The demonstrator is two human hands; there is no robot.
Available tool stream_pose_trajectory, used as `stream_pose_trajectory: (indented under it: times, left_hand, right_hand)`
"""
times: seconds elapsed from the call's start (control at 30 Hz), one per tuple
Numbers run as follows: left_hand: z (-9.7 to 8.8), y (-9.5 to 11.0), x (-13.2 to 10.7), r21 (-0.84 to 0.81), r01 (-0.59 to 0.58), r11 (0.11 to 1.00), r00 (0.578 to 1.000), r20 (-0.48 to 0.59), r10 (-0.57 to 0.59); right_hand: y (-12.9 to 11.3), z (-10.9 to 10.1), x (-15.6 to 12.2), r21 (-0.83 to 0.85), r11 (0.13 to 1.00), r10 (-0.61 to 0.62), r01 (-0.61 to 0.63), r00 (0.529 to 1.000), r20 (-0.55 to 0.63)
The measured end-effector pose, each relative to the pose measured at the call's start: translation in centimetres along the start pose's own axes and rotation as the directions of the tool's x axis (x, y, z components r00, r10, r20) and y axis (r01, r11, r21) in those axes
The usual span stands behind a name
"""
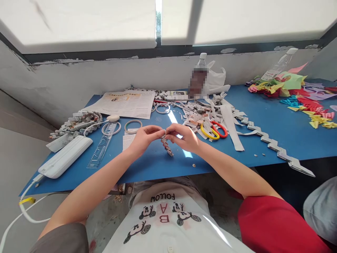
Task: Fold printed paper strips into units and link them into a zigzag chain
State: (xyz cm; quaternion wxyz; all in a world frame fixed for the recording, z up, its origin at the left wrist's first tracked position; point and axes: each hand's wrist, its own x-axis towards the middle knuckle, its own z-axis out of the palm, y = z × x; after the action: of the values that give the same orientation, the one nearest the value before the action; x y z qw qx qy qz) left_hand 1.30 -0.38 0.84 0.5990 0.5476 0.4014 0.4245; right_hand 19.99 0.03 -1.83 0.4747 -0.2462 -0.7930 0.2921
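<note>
Worktop: one blue sheet under a window, with paper clutter over most of its far half.
Newspaper: one, lying flat at the far left.
Coloured paper heap: one heap at the far right, in red, yellow, green, teal and pink.
Long zigzag chain: one, made of folded grey paper, running off the right front edge. It looks finished.
Scrap heap: one spread of cut newsprint strips beyond the hands. Many are still unfolded, so plenty of stock seems left.
White case: one, near the left edge, with a white cable trailing from it.
Coiled chain: one more folded length, bunched behind the case.
Bottles: two, one upright and one leaning at the far right.
Ruler: one, clear plastic, beside the case.
Scissor handles: a yellow loop and a red loop. I cannot tell whether they belong to one pair or two.
Rings: three countable, at and.
Left hand: fingers pinched together on the top of the short folded chain.
Right hand: fingers likewise clamped on it, meeting the left.
Short folded chain: one, hanging from both hands just above the worktop's front middle. It has only a few links, so by my reading it is at an early stage.
Small round bits: three, loose near the front edge.
</note>
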Motion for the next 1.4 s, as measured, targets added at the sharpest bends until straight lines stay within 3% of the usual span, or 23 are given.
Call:
stream_pose_trajectory:
  times: [0.17,0.3,0.67,0.9,1.1,1.4]
  left_hand:
    - [0.0,-0.2,0.4,-0.191,0.073,0.979,0.997,0.037,-0.067]
    - [-0.1,-0.3,0.6,-0.248,0.133,0.96,0.989,0.094,-0.113]
    - [-0.1,-0.4,0.5,-0.175,0.091,0.98,0.996,0.031,-0.087]
    - [-0.2,-0.5,0.5,-0.137,0.092,0.986,0.996,0.015,-0.091]
    - [0.0,-0.4,0.4,-0.106,0.082,0.991,0.996,-0.017,-0.084]
    - [0.1,-0.3,0.3,-0.101,0.052,0.994,0.998,-0.02,-0.054]
  right_hand:
    - [-0.5,0.1,0.1,0.127,0.976,0.175,-0.175,0.984,0.015]
    - [-0.8,0.3,0.1,0.187,0.947,0.26,-0.262,0.965,0.031]
    - [-0.9,0.7,0.1,0.007,0.96,0.28,-0.281,0.953,-0.115]
    - [-1.0,0.1,0.4,0.026,0.959,0.284,-0.283,0.958,-0.034]
    - [-1.2,0.3,0.1,-0.009,0.919,0.393,-0.394,0.917,-0.063]
    - [-0.8,0.5,0.0,0.167,0.904,0.405,-0.394,0.914,-0.034]
